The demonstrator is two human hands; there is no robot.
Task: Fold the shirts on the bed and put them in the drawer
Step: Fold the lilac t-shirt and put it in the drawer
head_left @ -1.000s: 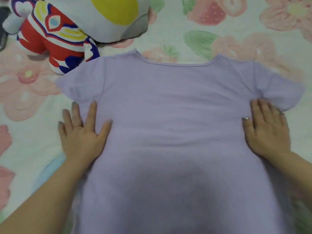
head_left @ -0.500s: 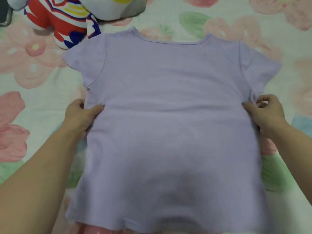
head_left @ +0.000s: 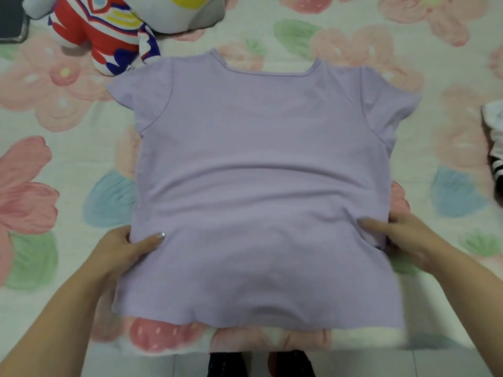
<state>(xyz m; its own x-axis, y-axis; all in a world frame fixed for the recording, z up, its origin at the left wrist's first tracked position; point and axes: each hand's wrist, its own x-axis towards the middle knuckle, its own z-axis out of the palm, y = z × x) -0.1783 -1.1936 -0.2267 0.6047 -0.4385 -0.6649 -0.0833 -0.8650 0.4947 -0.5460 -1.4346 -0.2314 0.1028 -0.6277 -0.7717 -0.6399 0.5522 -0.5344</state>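
Head view showed a lilac short-sleeved shirt [head_left: 261, 186] of soft fabric, lying flat on the flower-printed bed sheet [head_left: 441, 58], its neckline on the far side and its hem near us. Our left hand [head_left: 122, 251] pinched the left edge of the shirt low on the side, thumb on top and the other fingers under the cloth. Our right hand [head_left: 408, 240], a little blurred, grasped the right edge in the same way. A red, white and blue plush toy [head_left: 109, 31] lay just beside the left sleeve. A black-and-white striped cloth [head_left: 496, 159] was at the right border.
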